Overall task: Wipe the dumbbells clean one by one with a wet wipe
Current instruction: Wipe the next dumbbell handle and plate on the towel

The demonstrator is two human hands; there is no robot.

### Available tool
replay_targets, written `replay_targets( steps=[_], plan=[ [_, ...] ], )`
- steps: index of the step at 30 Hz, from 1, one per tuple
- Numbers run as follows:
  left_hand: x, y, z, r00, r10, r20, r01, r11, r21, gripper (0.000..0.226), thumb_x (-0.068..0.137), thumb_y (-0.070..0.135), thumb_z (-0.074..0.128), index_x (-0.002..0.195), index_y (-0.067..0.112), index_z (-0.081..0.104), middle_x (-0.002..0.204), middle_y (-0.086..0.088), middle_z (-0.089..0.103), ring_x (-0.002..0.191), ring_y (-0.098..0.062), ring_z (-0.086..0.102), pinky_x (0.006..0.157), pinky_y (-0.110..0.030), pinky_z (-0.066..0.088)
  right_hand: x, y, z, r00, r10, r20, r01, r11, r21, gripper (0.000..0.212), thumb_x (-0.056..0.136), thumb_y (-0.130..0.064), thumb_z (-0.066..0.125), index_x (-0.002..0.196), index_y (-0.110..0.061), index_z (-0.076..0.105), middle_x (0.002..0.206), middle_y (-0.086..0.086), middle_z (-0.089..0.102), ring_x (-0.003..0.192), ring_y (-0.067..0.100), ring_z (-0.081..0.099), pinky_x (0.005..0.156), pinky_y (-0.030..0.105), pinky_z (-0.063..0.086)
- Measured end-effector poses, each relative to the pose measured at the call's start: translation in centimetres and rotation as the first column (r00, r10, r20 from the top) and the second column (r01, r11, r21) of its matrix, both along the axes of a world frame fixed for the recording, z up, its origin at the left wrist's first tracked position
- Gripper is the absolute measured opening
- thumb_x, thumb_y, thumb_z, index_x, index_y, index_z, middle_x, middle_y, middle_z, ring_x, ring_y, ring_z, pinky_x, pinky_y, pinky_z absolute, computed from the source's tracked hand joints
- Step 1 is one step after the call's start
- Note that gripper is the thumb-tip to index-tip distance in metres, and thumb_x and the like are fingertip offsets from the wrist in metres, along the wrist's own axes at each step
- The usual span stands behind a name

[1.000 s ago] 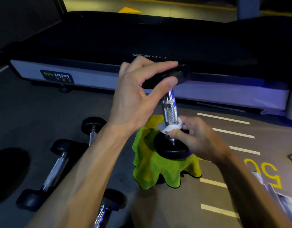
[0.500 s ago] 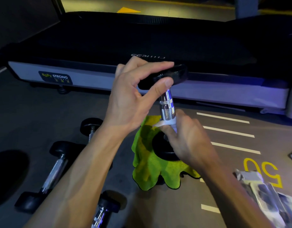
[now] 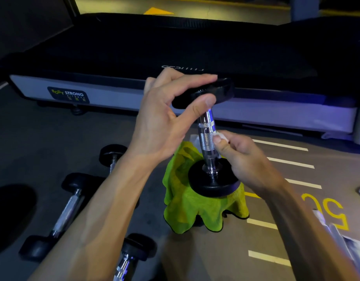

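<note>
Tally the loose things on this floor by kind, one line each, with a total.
Dumbbells: 4, one upright on the cloth, held at its top by the left hand, and three lying on the floor
Green cloths: 1
White wipes: 1, pinched in the right hand
Total: 6

The right hand (image 3: 246,157) has slid the white wipe (image 3: 220,136) up the dumbbell (image 3: 207,138), from down by the bottom black weight to the middle of the shiny bar.
</note>
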State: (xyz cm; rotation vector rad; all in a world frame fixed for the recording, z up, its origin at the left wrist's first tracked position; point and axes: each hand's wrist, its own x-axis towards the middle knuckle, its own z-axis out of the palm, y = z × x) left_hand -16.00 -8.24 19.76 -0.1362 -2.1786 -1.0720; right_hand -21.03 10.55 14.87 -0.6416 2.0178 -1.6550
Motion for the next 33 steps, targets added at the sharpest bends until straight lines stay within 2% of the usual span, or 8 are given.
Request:
replay_targets(
  steps=[2, 5, 8, 11, 14, 18, 22, 33],
  plan=[
    [-0.1, -0.1, -0.1, 1.0, 0.005, 0.002, -0.005, 1.0, 0.009, 0.027, 0.097, 0.043, 0.07, 0.124, 0.043, 0.067, 0.101, 0.024, 0.056, 0.104, 0.011, 0.05, 0.099, -0.034, 0.038, 0.5, -0.3, 0.0, 0.985, -0.067, -0.162, 0.076, 0.996, 0.047, 0.03, 0.103, -0.044, 0.057, 0.111, -0.02, 0.072, 0.088, 0.007, 0.075, 0.082, 0.023, 0.07, 0.087, 0.062, 0.055],
    [-0.3, -0.4, -0.2, 1.0, 0.02, 0.002, -0.02, 0.999, 0.025, 0.027, 0.097, 0.043, 0.07, 0.124, 0.043, 0.067, 0.102, 0.026, 0.056, 0.104, 0.01, 0.05, 0.098, -0.034, 0.038, 2.6, -1.0, -0.2, 0.858, -0.196, -0.476, 0.312, 0.933, 0.178, 0.025, 0.097, -0.037, 0.066, 0.12, -0.029, 0.068, 0.084, -0.002, 0.076, 0.079, 0.023, 0.069, 0.077, 0.041, 0.053],
    [-0.3, -0.6, -0.4, 1.0, 0.022, 0.001, -0.022, 0.999, 0.032, 0.027, 0.097, 0.045, 0.069, 0.123, 0.044, 0.066, 0.102, 0.027, 0.056, 0.104, 0.009, 0.051, 0.097, -0.033, 0.038, 4.3, -1.4, -0.1, 0.816, -0.174, -0.552, 0.343, 0.913, 0.22, 0.047, 0.095, -0.037, 0.071, 0.14, -0.029, 0.057, 0.088, -0.008, 0.075, 0.066, 0.005, 0.059, 0.064, 0.018, 0.045],
    [-0.2, -1.0, -0.5, 1.0, 0.025, 0.008, -0.025, 0.999, 0.039, 0.027, 0.097, 0.045, 0.069, 0.124, 0.044, 0.066, 0.102, 0.025, 0.057, 0.104, 0.005, 0.051, 0.097, -0.032, 0.038, 4.4, -0.8, -0.3, 0.895, -0.14, -0.423, 0.261, 0.934, 0.245, 0.064, 0.101, -0.024, 0.061, 0.16, -0.034, 0.038, 0.099, 0.001, 0.076, 0.083, 0.009, 0.067, 0.079, 0.025, 0.051],
    [-0.2, -1.1, -0.5, 1.0, 0.027, 0.012, -0.028, 0.999, 0.045, 0.027, 0.097, 0.044, 0.069, 0.125, 0.043, 0.067, 0.103, 0.023, 0.057, 0.104, 0.003, 0.052, 0.097, -0.032, 0.037, 4.6, 0.3, 0.2, 0.911, -0.151, -0.385, 0.23, 0.959, 0.167, 0.048, 0.107, -0.023, 0.046, 0.149, -0.047, 0.05, 0.114, 0.007, 0.073, 0.099, 0.021, 0.069, 0.09, 0.042, 0.053],
    [-0.2, -0.9, -0.4, 0.999, 0.024, 0.021, -0.025, 0.999, 0.042, 0.027, 0.097, 0.046, 0.068, 0.124, 0.045, 0.066, 0.104, 0.022, 0.057, 0.105, 0.004, 0.051, 0.098, -0.03, 0.036, 4.1, 1.1, 0.0, 0.85, -0.243, -0.468, 0.342, 0.93, 0.138, 0.033, 0.096, -0.029, 0.072, 0.128, -0.037, 0.071, 0.108, -0.022, 0.078, 0.107, -0.002, 0.072, 0.092, 0.032, 0.058],
    [-0.1, -0.5, -0.3, 1.0, 0.024, 0.012, -0.025, 0.999, 0.026, 0.027, 0.097, 0.047, 0.067, 0.124, 0.045, 0.066, 0.104, 0.025, 0.056, 0.105, 0.006, 0.049, 0.098, -0.031, 0.037, 2.6, 0.7, -1.0, 0.867, -0.276, -0.415, 0.343, 0.935, 0.094, 0.034, 0.085, -0.029, 0.084, 0.118, -0.025, 0.073, 0.105, -0.018, 0.078, 0.097, -0.004, 0.073, 0.093, 0.032, 0.061],
    [-0.4, 0.1, -0.2, 0.999, 0.035, 0.022, -0.036, 0.999, 0.019, 0.026, 0.099, 0.047, 0.066, 0.125, 0.045, 0.068, 0.104, 0.026, 0.055, 0.107, -0.004, 0.05, 0.094, -0.024, 0.036, -2.8, 1.3, -1.3, 0.976, 0.197, 0.095, -0.19, 0.979, -0.079, 0.037, 0.094, -0.022, 0.068, 0.124, -0.001, 0.067, 0.114, 0.029, 0.074, 0.102, 0.04, 0.07, 0.099, 0.06, 0.051]
  ],
)
